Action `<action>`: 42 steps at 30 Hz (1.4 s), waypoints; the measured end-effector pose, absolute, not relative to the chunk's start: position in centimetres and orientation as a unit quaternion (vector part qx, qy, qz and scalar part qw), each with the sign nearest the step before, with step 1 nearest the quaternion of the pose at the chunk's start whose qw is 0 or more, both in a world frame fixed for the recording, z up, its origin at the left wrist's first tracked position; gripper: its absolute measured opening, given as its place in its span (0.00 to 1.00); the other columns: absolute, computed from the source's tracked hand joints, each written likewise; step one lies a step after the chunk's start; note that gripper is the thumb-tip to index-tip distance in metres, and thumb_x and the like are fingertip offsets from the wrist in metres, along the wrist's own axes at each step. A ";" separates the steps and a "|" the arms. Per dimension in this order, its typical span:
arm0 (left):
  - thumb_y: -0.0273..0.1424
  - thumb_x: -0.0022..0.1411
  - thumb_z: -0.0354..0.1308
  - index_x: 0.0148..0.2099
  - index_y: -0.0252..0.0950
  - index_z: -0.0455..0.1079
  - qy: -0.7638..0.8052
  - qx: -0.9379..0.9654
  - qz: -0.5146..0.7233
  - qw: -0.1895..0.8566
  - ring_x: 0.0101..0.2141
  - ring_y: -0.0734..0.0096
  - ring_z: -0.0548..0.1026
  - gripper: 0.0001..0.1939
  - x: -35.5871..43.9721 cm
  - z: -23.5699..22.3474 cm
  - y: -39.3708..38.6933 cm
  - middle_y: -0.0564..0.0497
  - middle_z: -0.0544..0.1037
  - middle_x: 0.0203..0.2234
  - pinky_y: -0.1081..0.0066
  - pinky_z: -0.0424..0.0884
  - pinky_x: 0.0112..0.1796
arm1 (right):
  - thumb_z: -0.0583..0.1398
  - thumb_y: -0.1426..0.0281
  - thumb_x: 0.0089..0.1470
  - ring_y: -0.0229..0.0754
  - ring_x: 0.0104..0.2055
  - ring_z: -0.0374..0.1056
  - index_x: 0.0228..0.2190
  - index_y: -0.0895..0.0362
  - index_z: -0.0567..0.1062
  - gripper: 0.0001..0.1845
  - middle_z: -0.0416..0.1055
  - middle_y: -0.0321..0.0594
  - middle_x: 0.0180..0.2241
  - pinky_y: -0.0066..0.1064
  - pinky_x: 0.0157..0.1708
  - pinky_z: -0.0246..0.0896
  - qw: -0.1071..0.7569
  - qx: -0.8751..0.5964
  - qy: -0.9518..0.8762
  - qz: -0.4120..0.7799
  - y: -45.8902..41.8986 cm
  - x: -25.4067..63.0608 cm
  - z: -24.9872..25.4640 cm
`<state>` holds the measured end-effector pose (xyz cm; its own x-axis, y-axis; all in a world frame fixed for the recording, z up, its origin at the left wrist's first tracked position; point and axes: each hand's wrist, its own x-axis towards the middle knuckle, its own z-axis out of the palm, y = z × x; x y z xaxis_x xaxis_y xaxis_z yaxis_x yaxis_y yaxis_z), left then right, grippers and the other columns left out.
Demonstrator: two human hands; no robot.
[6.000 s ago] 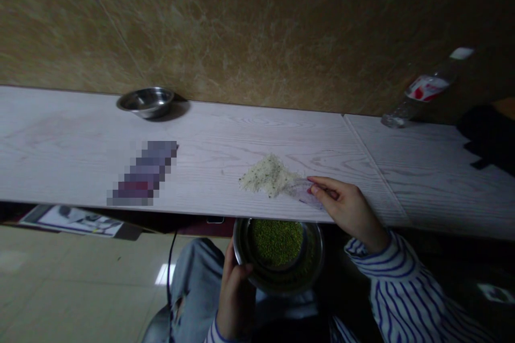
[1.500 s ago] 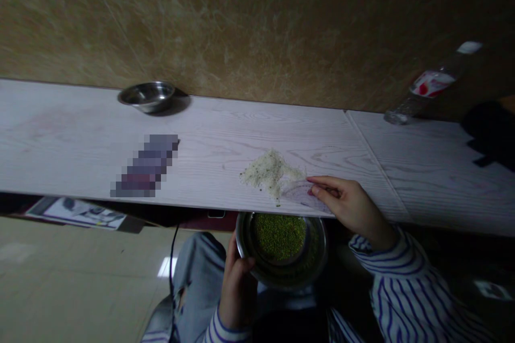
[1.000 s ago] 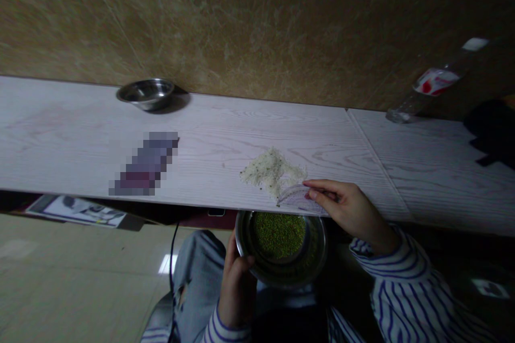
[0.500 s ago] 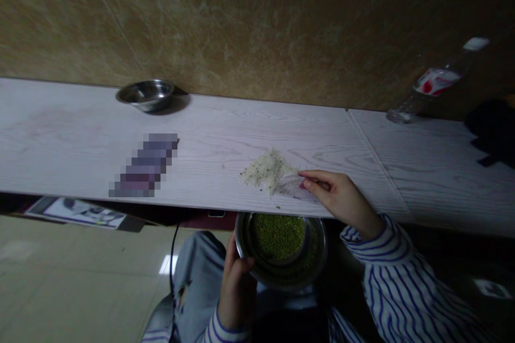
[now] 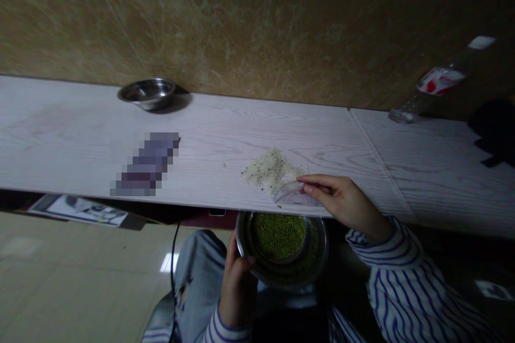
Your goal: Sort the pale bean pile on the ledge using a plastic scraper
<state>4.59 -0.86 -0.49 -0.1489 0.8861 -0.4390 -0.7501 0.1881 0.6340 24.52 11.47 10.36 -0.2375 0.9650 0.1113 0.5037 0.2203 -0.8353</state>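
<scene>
My left hand [image 5: 238, 286] grips the left rim of a steel bowl [image 5: 322, 257], thumb on the inside. Green mung beans [image 5: 280, 235] cover the bowl's bottom. The bowl is held over my lap, just below the front edge of the table. Above it, my right hand [image 5: 336, 195] pinches a clear, half-round plastic protractor [image 5: 289, 193] between thumb and fingers. Its curved edge stands at the near right side of a heap of white rice [image 5: 265, 166] with dark specks and a few green beans in it. One loose bean [image 5: 279, 206] lies by the table edge.
On the pale wood table [image 5: 209, 134], another steel bowl [image 5: 148, 97] sits by the wall, at the left. A pixelated flat object [image 5: 147, 163] lies in front of it. A plastic bottle [image 5: 438, 83] stands at the right, near a dark item [image 5: 493, 128].
My right hand has shifted slightly right and down, and the protractor has tilted, so its round outline shows more. My left hand holds the bowl in nearly the same place.
</scene>
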 end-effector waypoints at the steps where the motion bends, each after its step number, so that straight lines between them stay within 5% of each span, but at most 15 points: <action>1: 0.31 0.50 0.64 0.60 0.46 0.75 0.418 0.081 0.631 0.648 0.62 0.44 0.68 0.32 4.6 -0.4 -0.9 0.46 0.81 0.50 0.54 0.64 0.60 | 0.63 0.67 0.56 0.47 0.40 0.81 0.41 0.53 0.86 0.14 0.85 0.43 0.40 0.37 0.43 0.78 0.334 -0.518 -0.707 0.347 11.5 24.5 10.4; 42: 0.30 0.51 0.64 0.56 0.46 0.77 0.403 0.064 0.639 0.653 0.61 0.46 0.69 0.28 4.8 -0.4 -1.0 0.48 0.82 0.48 0.54 0.63 0.60 | 0.62 0.69 0.56 0.49 0.40 0.82 0.42 0.58 0.85 0.15 0.85 0.46 0.38 0.38 0.44 0.78 0.346 -0.567 -0.682 0.305 11.2 25.7 10.4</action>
<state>4.80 -1.01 -0.36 -0.1395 0.8855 -0.4432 -0.7817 0.1763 0.5982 25.73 11.25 10.44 -0.1169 0.9850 0.1270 0.5629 0.1711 -0.8086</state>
